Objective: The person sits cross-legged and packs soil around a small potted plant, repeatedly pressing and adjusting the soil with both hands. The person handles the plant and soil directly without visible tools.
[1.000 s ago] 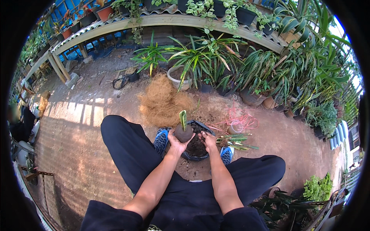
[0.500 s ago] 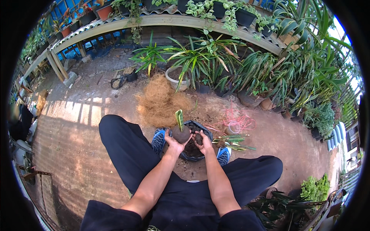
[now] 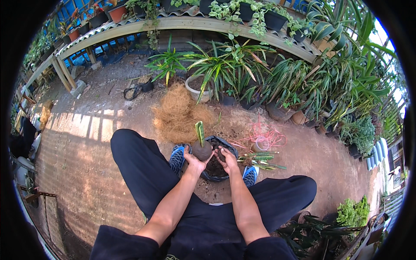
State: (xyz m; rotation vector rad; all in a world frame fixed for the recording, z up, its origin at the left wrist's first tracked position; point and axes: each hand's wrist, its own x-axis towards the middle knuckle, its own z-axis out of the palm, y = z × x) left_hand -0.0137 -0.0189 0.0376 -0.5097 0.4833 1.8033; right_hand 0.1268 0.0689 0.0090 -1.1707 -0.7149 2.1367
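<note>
My left hand (image 3: 196, 162) is wrapped round a dark, rounded soil ball (image 3: 202, 150). A green leaf cutting with pale edges (image 3: 199, 132) stands upright out of its top. Close beside it, my right hand (image 3: 227, 163) is closed on a small clump of dark soil (image 3: 221, 154), with its fingertips near the ball. Both hands are over a black plastic bag (image 3: 219, 174) with dark soil in it, between my shoes. Right of the bag lie several cut leaves (image 3: 262, 161) with roots and soil on them.
Brown coconut fibre (image 3: 180, 115) is heaped beyond my hands. Tangled pink string (image 3: 268, 136) lies around a clear plastic cup (image 3: 261, 144) at the right. Farther off are a pale round pot (image 3: 193, 89), dense potted plants and a long shelf (image 3: 182, 23).
Little differs. Both hands, with the soil ball and the clump, have shifted very slightly left along with the whole view. The left hand still holds the ball.
</note>
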